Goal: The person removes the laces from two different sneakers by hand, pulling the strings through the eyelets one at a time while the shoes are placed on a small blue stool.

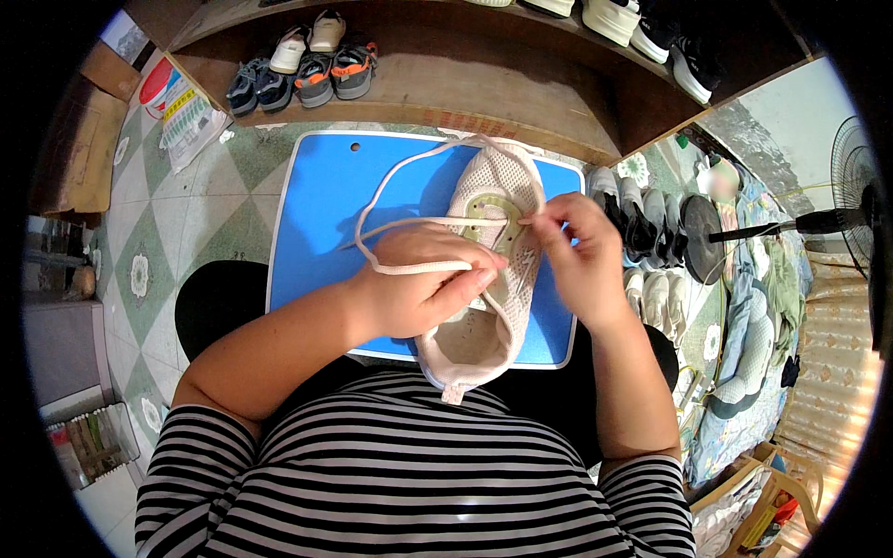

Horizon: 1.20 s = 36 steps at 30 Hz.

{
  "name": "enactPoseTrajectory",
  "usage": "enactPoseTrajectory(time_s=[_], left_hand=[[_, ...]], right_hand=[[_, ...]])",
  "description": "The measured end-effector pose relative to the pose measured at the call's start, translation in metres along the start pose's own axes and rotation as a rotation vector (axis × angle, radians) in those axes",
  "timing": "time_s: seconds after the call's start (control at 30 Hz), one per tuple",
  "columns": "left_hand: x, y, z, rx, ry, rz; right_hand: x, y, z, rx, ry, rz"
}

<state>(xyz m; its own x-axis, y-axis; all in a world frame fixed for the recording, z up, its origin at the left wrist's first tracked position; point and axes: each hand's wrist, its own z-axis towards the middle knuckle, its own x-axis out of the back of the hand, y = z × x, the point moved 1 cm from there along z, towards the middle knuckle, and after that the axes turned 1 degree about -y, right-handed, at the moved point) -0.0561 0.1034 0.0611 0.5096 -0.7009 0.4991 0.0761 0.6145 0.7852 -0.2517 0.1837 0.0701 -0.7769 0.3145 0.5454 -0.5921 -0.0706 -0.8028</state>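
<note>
A pale pink mesh sneaker (498, 191) lies toe-away on a blue board (326, 200) resting on my lap. My left hand (419, 288) covers the shoe's near side and pinches a stretch of the pale shoelace (386, 191) between thumb and fingers. The lace loops out to the left over the board and back across the shoe's top. My right hand (581, 251) pinches the lace at the eyelets on the shoe's right side. The shoe's heel opening (465, 339) shows below my left hand.
A wooden shelf (484, 79) ahead holds several sneakers (302, 74). More shoes (642, 223) line the floor at right, beside a standing fan (860, 200) and bedding. Cardboard and a bag (191, 121) sit at the left on the tiled floor.
</note>
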Motion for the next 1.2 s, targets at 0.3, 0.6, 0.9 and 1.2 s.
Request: enactPoseTrajectory(time_s=[0.3, 0.6, 0.9, 1.2], left_hand=[[-0.001, -0.002, 0.0, 0.004, -0.005, 0.001], [-0.003, -0.002, -0.001, -0.023, 0.0, 0.031], [0.0, 0.005, 0.002, 0.082, -0.109, 0.135], [0.023, 0.004, 0.021, 0.498, -0.072, -0.513]], right_hand=[[0.0, 0.0, -0.002, -0.221, 0.001, 0.403], [0.003, 0.006, 0.003, -0.19, 0.081, 0.401], [0.043, -0.009, 0.004, 0.074, 0.42, 0.981], [0.063, -0.027, 0.005, -0.114, 0.154, 0.943]])
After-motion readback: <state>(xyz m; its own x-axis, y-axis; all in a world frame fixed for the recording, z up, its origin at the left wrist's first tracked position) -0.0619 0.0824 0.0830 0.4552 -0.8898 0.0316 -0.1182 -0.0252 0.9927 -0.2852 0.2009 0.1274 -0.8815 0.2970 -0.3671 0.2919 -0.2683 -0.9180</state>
